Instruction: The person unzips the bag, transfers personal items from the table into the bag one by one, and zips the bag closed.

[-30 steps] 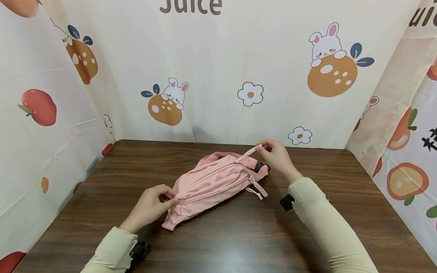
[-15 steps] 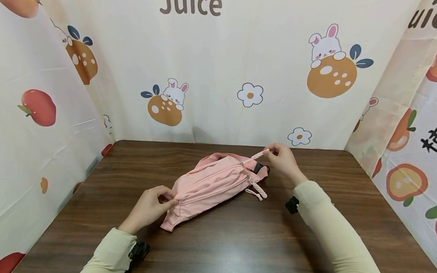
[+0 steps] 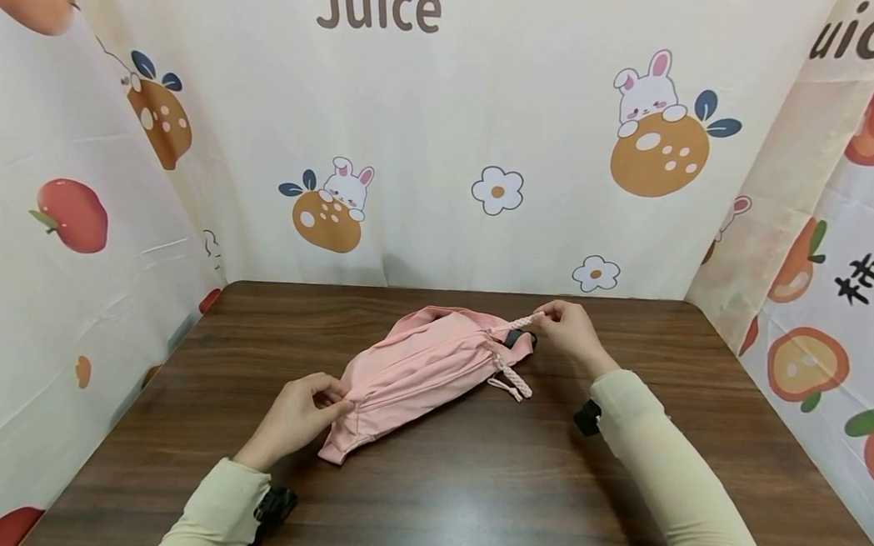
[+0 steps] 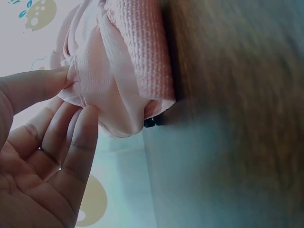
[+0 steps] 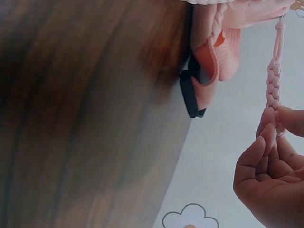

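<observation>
A pink waist bag [image 3: 416,368] lies slantwise on the table, its two zippers running lengthwise. My left hand [image 3: 296,415] pinches the fabric at the bag's near left end; in the left wrist view the thumb and fingertips squeeze a fold there. Toward the far right, my right hand [image 3: 571,338] holds the end of a braided zipper pull [image 5: 273,85] between thumb and fingers. The pull is stretched out straight from the upper zipper. A second braided pull [image 3: 515,380] hangs loose from the lower zipper onto the table. Beside the bag's right end shows a black buckle [image 5: 190,92] on a pink strap.
The dark wood table [image 3: 469,492] ends at a printed curtain [image 3: 445,140] along the back, with more curtain on both sides. Black wrist cameras are strapped under both sleeves [image 3: 652,436].
My right hand has moved right and slightly nearer, drawing the upper zipper's pull toward the bag's right end. My left hand keeps its pinch on the left end.
</observation>
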`<state>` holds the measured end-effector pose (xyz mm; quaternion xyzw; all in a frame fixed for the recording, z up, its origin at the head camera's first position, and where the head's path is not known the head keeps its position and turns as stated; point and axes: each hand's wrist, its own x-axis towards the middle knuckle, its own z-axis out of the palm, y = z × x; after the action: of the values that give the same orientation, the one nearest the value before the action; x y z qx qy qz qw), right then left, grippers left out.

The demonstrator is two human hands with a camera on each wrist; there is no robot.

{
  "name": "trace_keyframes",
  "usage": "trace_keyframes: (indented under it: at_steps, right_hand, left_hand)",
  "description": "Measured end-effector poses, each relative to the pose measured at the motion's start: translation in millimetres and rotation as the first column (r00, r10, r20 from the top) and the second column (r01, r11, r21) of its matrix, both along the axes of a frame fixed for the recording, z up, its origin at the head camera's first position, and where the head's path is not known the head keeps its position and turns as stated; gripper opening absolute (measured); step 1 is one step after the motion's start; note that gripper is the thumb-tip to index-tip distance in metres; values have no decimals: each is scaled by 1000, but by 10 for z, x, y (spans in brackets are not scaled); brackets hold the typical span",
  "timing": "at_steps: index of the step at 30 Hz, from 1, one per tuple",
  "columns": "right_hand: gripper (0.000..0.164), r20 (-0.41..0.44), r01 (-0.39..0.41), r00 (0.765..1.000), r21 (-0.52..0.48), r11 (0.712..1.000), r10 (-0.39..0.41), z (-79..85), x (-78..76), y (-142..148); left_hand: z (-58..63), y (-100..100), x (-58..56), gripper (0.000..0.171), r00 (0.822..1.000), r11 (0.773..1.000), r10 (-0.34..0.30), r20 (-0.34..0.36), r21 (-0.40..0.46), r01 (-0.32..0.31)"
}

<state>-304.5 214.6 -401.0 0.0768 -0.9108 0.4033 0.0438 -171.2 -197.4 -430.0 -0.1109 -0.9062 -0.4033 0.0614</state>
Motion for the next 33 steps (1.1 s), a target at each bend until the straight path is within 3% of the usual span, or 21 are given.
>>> trace_keyframes:
  at_steps: [14, 23, 33]
  right_hand:
    - [21, 40, 37, 999, 11, 999, -37, -142, -21, 90]
    - [21, 15, -20, 1000, -22, 1000, 21, -158, 4, 87]
    - [20, 18, -30, 999, -4, 1000, 30, -147, 67, 92]
  left_hand:
    - [4, 10, 3, 10, 1000, 1000, 13, 4, -10, -13]
    - [60, -3, -19, 13, 999, 999, -31, 19, -30, 31]
    - [131, 134, -80, 18, 999, 1000, -23, -34, 13, 23]
